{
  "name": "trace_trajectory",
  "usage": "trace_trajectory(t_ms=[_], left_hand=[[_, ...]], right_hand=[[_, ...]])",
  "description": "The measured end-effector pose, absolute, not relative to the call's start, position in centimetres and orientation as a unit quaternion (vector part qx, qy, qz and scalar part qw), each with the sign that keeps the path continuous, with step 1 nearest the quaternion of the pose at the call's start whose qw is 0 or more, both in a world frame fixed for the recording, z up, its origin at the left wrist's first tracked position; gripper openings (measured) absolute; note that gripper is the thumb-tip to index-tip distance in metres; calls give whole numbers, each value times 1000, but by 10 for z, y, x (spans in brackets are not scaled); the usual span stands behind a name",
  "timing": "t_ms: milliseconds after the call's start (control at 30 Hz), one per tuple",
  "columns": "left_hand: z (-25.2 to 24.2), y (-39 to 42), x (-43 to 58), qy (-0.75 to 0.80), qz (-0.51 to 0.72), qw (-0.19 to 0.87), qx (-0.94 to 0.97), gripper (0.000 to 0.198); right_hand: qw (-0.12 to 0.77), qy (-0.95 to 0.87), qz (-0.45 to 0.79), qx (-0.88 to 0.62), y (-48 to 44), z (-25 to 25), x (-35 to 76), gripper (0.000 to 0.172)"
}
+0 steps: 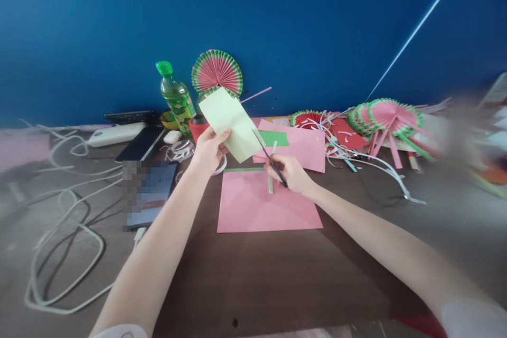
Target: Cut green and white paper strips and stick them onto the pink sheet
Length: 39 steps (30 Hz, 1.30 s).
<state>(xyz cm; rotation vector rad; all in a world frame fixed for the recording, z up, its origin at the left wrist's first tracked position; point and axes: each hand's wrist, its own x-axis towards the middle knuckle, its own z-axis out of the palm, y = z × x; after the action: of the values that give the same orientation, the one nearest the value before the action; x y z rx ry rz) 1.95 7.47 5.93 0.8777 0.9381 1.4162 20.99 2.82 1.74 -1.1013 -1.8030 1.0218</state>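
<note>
My left hand [212,149] pinches a pale green sheet of paper [232,124] by its lower left side, holding it tilted above the table. In my right hand [291,171] is a pair of dark scissors [280,173], its blades pointing up and left at the sheet's right edge. Whether the blades touch the paper I cannot tell. A narrow pale green strip [271,184] shows by my right fingers, over a pink sheet [253,208] that lies flat with a green band along its far edge. Behind it are more pink paper [307,145] and a green piece [273,138].
Pleated paper fans [217,74] stand at the back, with more fans [390,116] at right beside white paper strips [380,161]. A green-capped bottle [174,97], a phone [152,195], a white power bank [116,134] and looped cables [75,222] occupy the left. A blue wall [297,21] rises behind.
</note>
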Motion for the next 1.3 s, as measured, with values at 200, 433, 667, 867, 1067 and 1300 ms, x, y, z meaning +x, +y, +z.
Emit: trace_trajectory(t_ms=[200, 433, 667, 867, 1067, 1300], left_hand=[[59, 79, 13, 400, 615, 567, 375, 16], [62, 89, -7, 407, 651, 520, 374, 17], [61, 85, -15, 435, 574, 523, 456, 23], [62, 80, -6, 453, 532, 537, 472, 23], [64, 80, 2, 429, 579, 557, 412, 17], [61, 77, 14, 420, 560, 589, 403, 19]], right_hand=[[351, -691, 476, -416, 30, 16, 213, 9], [307, -701, 524, -374, 36, 13, 220, 7], [301, -701, 521, -382, 38, 16, 223, 10], [293, -694, 531, -388, 36, 16, 222, 11], [292, -707, 522, -377, 33, 19, 219, 9], [303, -703, 523, -374, 33, 17, 217, 10]])
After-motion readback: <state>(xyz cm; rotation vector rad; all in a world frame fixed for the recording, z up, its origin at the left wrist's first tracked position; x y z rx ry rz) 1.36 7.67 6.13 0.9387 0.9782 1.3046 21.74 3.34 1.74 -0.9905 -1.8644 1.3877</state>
